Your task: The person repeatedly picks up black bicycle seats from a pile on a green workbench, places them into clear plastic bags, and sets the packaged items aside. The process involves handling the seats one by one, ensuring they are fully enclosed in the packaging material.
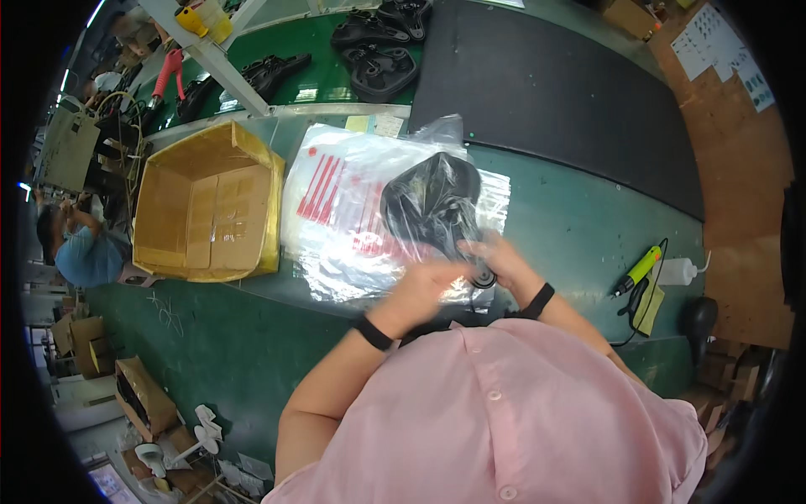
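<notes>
A black bicycle saddle (437, 197) lies in front of me inside a clear plastic bag (449, 133), its wide end away from me and its narrow nose toward my body. My right hand (497, 259) is closed around the nose from the right, fingers bent over the bag's near part. My left hand (424, 290) is at the left of the nose, smeared by motion; whether its fingers grip the film cannot be made out. Beneath the saddle is a stack of flat clear bags with red print (336, 197).
An open cardboard box (210, 206) with yellow tape stands at the left. A black mat (554, 84) covers the table's far right. At the right lie a green electric screwdriver (642, 267) and a white squeeze bottle (677, 271). More black saddles (378, 67) rest on a green belt behind.
</notes>
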Demonstrator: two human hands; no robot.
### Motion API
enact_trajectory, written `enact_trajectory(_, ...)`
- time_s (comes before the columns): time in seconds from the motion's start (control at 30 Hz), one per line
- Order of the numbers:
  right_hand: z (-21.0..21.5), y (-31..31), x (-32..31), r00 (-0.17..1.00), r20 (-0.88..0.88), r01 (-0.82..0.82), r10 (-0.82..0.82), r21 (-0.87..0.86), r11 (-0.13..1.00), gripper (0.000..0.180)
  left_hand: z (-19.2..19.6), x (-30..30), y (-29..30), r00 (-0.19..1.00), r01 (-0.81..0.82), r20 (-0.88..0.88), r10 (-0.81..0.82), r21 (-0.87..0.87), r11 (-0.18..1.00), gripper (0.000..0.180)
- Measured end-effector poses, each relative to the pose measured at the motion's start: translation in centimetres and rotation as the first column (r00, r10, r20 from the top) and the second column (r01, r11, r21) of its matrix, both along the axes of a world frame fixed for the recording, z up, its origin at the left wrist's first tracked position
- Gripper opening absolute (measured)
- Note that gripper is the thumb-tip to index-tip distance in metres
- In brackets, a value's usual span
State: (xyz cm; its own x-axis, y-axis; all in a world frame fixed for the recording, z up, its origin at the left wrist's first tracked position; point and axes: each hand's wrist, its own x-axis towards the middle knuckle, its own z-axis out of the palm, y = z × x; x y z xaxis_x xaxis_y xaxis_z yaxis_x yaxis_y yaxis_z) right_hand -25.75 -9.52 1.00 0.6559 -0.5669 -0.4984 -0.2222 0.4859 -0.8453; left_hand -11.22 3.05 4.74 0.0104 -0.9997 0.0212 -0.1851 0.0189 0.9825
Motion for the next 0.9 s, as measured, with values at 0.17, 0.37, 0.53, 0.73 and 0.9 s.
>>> enact_trajectory(0.17, -0.3, -0.9, -0.3, 0.935, 0.003, 0.354, -0.354, 0.012, 0.935, 0.050, 3.5, -5.2, -2.7, 0.899, 0.389, -0.254, -0.357, 0.088, 0.917, 0.032)
enact_trajectory(0.37, 4.1, -15.8, -4.2, 0.876, 0.031, 0.483, -0.482, -0.065, 0.873, 0.024, -3.4, 2.6, -1.5, 0.988, 0.087, -0.141, -0.055, 0.228, 0.970, 0.042)
enact_trajectory(0.53, 2.4, -34.4, 0.2, 0.611, 0.322, 0.760, -0.723, 0.018, 0.650, 0.063, -12.0, 9.2, 3.0, 0.952, -0.275, 0.018, 0.306, 0.486, 0.830, 0.036)
enact_trajectory(0.73, -5.3, -39.6, 24.7, 0.978, 0.008, 0.170, -0.207, -0.600, 0.782, 0.038, -13.7, 11.1, 3.3, 0.790, -0.203, -0.296, 0.537, 0.700, 0.685, 0.025)
enact_trajectory(0.9, -9.8, -43.6, 32.5, 0.976, -0.163, 0.072, -0.147, -0.397, 0.915, 0.044, -13.4, 12.3, 2.5, 0.798, -0.150, -0.298, 0.523, 0.743, 0.652, 0.023)
